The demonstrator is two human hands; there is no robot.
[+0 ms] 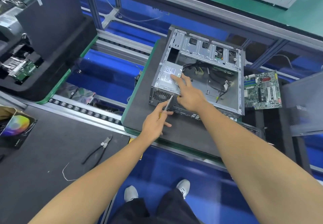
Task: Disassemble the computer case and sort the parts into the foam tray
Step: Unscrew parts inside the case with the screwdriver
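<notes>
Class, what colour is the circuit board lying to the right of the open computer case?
Green, seen in the head view: the circuit board.

Bright even overhead light, soft shadows, wide-angle bending at edges, right edge blurred

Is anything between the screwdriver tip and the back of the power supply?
Nothing visible. The left hand holds the screwdriver with its tip already at the case's rear edge by the power supply. The right hand rests on top, beside the tip.
</notes>
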